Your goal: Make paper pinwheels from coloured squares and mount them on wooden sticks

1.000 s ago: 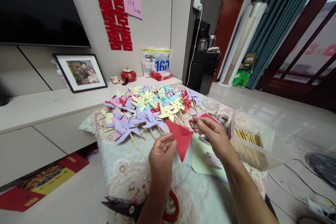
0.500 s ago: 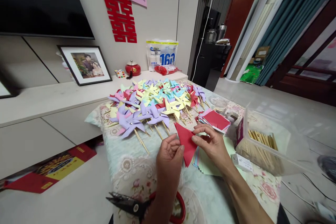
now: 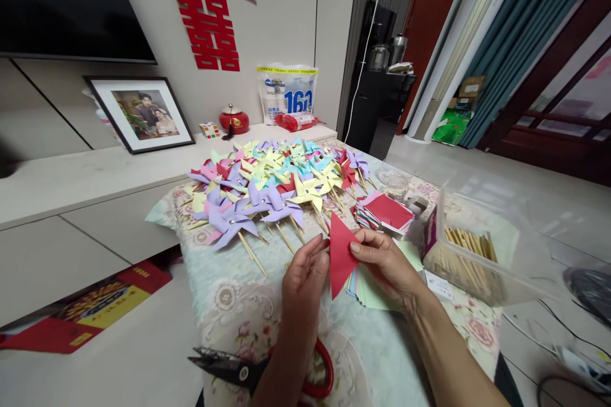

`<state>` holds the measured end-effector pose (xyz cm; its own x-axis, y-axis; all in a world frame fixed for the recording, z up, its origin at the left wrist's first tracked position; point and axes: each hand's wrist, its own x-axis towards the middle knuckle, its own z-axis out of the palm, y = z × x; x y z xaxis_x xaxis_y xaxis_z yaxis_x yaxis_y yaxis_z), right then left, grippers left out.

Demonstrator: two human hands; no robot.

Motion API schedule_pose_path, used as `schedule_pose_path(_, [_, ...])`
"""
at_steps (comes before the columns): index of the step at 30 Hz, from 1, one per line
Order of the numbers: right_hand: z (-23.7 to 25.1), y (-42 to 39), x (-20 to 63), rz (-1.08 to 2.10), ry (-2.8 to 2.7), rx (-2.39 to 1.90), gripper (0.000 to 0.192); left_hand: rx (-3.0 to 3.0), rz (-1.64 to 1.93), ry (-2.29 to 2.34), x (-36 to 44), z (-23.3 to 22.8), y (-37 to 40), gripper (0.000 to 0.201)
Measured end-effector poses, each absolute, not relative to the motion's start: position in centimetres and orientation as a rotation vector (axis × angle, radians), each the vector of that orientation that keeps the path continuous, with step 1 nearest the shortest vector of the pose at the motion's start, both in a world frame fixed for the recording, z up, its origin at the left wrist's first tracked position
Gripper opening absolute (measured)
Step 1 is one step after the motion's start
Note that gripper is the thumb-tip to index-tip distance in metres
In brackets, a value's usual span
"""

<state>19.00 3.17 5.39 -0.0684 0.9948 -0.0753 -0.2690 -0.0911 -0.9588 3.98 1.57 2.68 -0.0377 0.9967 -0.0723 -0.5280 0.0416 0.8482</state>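
Starting at the left of the tabletop [image 3: 224, 305], with its floral cloth, we see black-bladed scissors [image 3: 248, 372] with red loop handles lying near the front edge. Beyond them a heap of finished paper pinwheels [image 3: 267, 187] — lilac, yellow, blue, pink and red, each pinned to a thin wooden stick — suggests much of the making is already done. At the centre our left hand [image 3: 303, 273] and right hand [image 3: 386, 261] hold a red paper triangle [image 3: 341, 254] upright above the cloth; the fingers of both pinch its edges, left side and right. It is folded flat, crisp and matte, not yet shaped. Rightwards lie a stack of pastel sheets [image 3: 377, 289], a pile of red squares [image 3: 389, 211] and a clear plastic box of sticks [image 3: 470, 254] — plenty of material left, we judge.
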Motion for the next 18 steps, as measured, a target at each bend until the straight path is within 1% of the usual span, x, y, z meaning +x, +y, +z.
schedule_pose_path(2, [5.37,3.09,18.90,1.549,-0.938,-0.994,0.029,0.674,1.346,0.705,4.04,3.03,1.42,0.044])
schedule_pose_path(5, [5.02,3.14,19.06,1.621,-0.893,-0.958,0.028,0.578,1.240,0.546,3.92,3.12,1.31,0.047])
schedule_pose_path(9, [4.65,3.31,19.48,1.652,-0.860,-0.956,0.031,0.540,1.188,0.556,3.44,2.85,1.31,0.047])
schedule_pose_path(13, [4.71,3.42,19.59,1.625,-0.846,-0.955,0.033,0.533,1.198,0.608,3.26,2.94,1.48,0.055])
schedule_pose_path(15, [4.73,3.49,19.58,1.590,-0.855,-0.960,0.033,0.522,1.247,0.618,3.33,3.08,1.62,0.053])
schedule_pose_path(18, [4.65,3.63,19.54,1.530,-0.850,-0.975,0.033,0.504,1.352,0.694,3.41,3.18,1.80,0.043])
